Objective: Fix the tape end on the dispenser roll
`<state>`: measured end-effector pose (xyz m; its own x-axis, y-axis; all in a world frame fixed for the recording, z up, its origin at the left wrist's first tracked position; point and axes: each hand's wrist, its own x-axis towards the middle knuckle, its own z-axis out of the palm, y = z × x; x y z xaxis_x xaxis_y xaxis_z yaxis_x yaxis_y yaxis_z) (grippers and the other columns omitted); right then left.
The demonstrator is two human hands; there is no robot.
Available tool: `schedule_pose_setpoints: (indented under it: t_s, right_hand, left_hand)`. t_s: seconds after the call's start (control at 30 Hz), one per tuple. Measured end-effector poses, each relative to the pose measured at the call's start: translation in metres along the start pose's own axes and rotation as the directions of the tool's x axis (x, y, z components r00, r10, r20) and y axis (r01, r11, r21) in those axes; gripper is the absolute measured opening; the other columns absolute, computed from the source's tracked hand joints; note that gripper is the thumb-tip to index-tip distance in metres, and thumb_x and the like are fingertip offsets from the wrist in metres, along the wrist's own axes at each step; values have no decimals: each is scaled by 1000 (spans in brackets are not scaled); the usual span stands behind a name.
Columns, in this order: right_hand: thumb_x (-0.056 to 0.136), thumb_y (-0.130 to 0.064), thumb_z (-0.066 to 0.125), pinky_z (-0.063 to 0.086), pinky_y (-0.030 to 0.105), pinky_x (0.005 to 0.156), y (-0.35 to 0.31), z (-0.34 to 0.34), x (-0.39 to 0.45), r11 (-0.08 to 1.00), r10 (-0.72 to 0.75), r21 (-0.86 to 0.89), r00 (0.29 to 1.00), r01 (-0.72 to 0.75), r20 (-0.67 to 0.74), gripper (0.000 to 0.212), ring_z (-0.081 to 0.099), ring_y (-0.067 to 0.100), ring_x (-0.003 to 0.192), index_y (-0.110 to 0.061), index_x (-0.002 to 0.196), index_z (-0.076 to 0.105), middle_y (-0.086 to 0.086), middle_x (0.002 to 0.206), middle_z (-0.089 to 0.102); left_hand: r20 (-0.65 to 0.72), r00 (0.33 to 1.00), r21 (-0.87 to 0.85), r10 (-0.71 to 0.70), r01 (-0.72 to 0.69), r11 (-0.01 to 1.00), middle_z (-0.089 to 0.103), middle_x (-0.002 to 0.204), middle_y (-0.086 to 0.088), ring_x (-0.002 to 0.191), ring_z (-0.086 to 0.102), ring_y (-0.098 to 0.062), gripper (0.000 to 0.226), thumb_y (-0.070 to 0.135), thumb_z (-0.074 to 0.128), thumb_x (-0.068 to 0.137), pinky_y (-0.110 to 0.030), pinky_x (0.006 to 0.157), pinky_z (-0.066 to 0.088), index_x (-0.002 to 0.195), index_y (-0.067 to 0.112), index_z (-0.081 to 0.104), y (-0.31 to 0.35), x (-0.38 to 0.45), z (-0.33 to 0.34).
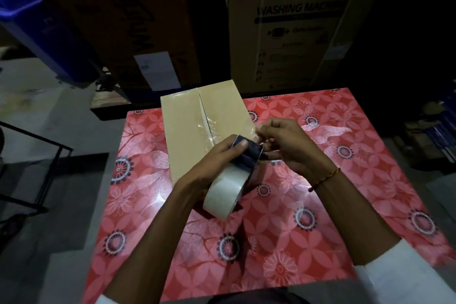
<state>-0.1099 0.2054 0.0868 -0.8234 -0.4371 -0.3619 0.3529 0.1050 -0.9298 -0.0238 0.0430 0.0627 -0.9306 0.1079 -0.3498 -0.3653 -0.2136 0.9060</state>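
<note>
White sleeves [404, 276] sit nearest me at the bottom edge, both forearms reaching out over the red flowered tablecloth [283, 242]. I see the left hand [212, 165] curled around a tape dispenser [244, 158], thumb pressed on its dark head, with the clear tape roll [222, 196] hanging toward me above the cloth. To its right, my view shows the right hand [288, 145] with fingers bent, pinching at the tape end by the serrated blade. Just beyond both hands lies a cardboard box [187, 131], flaps closed, clear tape crumpled along its seam. Far behind stands a washing machine carton [296, 22].
</note>
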Motion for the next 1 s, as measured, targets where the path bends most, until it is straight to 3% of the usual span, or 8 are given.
schedule_pose_setpoints:
  t_s: [0.13, 0.23, 0.33, 0.47, 0.63, 0.77, 0.87, 1.0]
  right_hand:
    - [96, -33, 60, 59, 34, 58, 7, -17, 1, 927, 198, 302, 974, -223, 110, 22, 66, 17, 56, -12, 96, 68, 4, 76, 70]
    - [97, -46, 58, 59, 34, 61, 22, -27, 1, 904, 168, 385, 983, -184, 75, 35, 70, 18, 64, -12, 103, 66, 3, 79, 71]
    - [99, -49, 54, 58, 34, 65, 47, -31, -5, 920, 145, 365, 989, -144, 25, 42, 68, 19, 72, -9, 111, 62, 6, 87, 69]
    - [96, -59, 49, 51, 47, 87, 91, -29, -29, 936, 202, 283, 978, -208, 50, 51, 63, 29, 96, -15, 108, 74, 12, 107, 69]
    - [99, -55, 47, 40, 63, 112, 116, -37, -48, 866, 140, 469, 985, -171, 100, 54, 58, 36, 132, -20, 136, 64, 13, 141, 63]
    - [93, -37, 62, 46, 60, 102, 119, -52, -55, 910, 51, 413, 997, -24, -54, 47, 61, 44, 124, -11, 132, 64, 19, 133, 67]
    - [84, -33, 69, 58, 40, 78, 114, -63, -56, 956, 12, 290, 990, 31, -143, 41, 71, 29, 102, -15, 120, 71, 7, 111, 78]
    - [84, -31, 69, 57, 30, 70, 112, -83, -58, 976, -19, 209, 981, 60, -193, 33, 73, 14, 94, -18, 115, 74, 0, 104, 79]
  left_hand:
    - [3, 999, -141, 42, -41, 989, 68, 100, -13, 89, 67, -25, 19, 24, 51, 103, -33, 74, 56, 114, 10, 58, -5, -3, 7]
    - [2, 999, -201, 52, -51, 978, 66, 113, -23, 98, 65, -33, 30, 30, 53, 102, -42, 84, 56, 120, 6, 59, -11, -1, 10]
    - [-23, 999, -209, 44, -48, 977, 69, 93, -9, 75, 67, -22, 19, 32, 51, 102, -29, 64, 56, 104, 20, 66, -9, 0, 17]
    - [-96, 995, -287, 40, -66, 955, 68, 98, -12, 80, 66, -25, 22, 35, 53, 100, -34, 76, 54, 111, 17, 62, -9, 12, 33]
    - [-193, 980, -334, 55, -118, 935, 75, 90, -4, 79, 71, -23, 22, 37, 51, 102, -43, 86, 53, 110, 20, 63, -18, 33, 64]
    - [-234, 972, -350, 36, -118, 929, 71, 98, -7, 85, 69, -27, 20, 34, 49, 104, -49, 87, 54, 111, 20, 61, -24, 44, 83]
    - [-207, 978, -398, 6, -90, 913, 64, 114, -16, 103, 62, -34, 24, 32, 49, 104, -60, 103, 46, 119, 15, 57, -31, 51, 90]
    - [-111, 993, -426, -39, -12, 905, 59, 122, -22, 113, 56, -37, 42, 26, 64, 94, -60, 111, 37, 130, 5, 58, -38, 60, 89]
